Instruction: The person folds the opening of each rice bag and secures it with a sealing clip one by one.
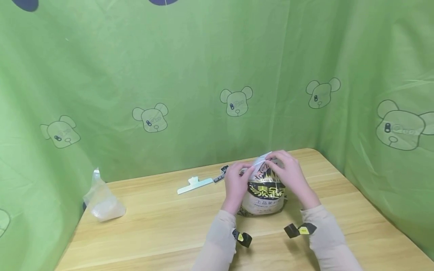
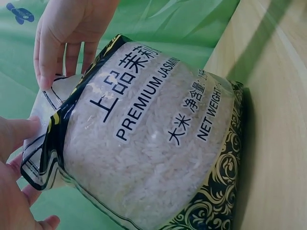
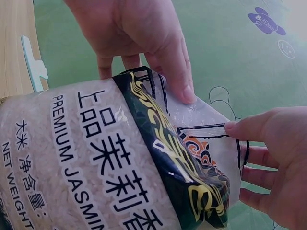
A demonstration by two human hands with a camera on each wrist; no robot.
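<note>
A clear-fronted bag of jasmine rice with black and gold bands stands upright on the wooden table. My left hand pinches the left side of its top, thumb in front and fingers behind. On the right side of the top, my right hand pinches in the same way. The upper part of the bag appears flattened and creased between the hands in the right wrist view. Rice grains fill the lower part, and the left wrist view shows the printed front of the rice bag.
A mint-green bag clip lies left of the rice bag, beside a black-and-white strip patterned like piano keys, partly behind my left hand. Far left stands a clear plastic bag with white contents. A green curtain surrounds the table.
</note>
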